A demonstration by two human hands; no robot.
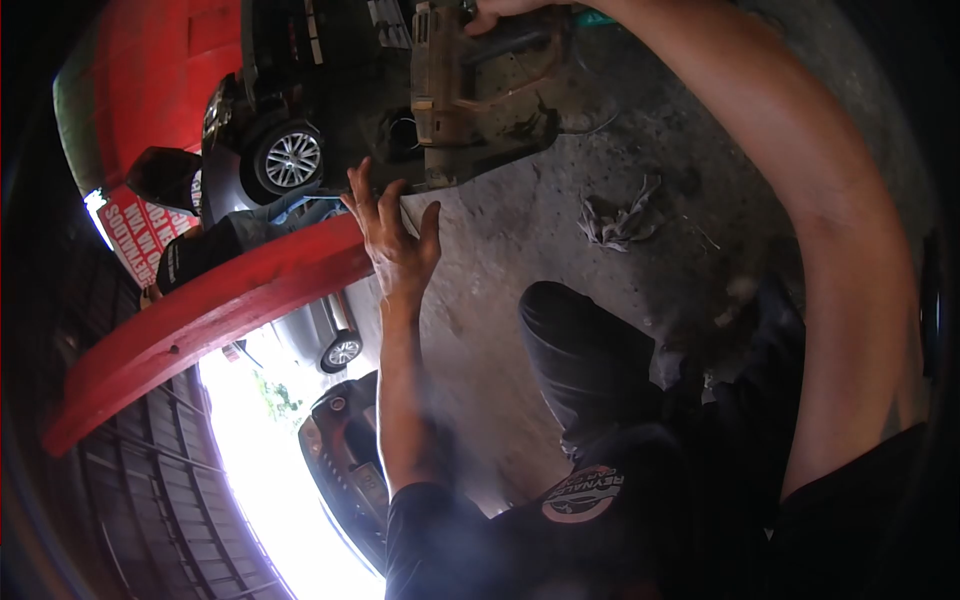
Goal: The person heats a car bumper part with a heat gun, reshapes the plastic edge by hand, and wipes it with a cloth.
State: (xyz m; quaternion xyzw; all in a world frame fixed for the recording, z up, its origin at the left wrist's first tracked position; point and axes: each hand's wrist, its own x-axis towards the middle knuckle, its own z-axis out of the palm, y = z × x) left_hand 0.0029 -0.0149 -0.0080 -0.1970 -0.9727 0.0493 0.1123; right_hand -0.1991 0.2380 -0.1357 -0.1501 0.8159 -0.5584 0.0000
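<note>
My left hand point(395, 235) is raised with its fingers spread, beside the end of a long red beam point(235, 285). Its fingertips are just below a worn, brownish metal assembly point(437, 90). At the top edge my right hand point(505, 12) is partly cut off, its fingers curled at the upper part of that assembly. A small dark, shiny piece is at its fingertips, too unclear to name.
A crumpled grey rag point(618, 215) lies on the concrete floor point(480, 290). Beyond the beam another person point(215, 245) leans near a car wheel point(288, 158). A dark vehicle point(345, 450) and a silver car point(310, 325) stand by the bright opening.
</note>
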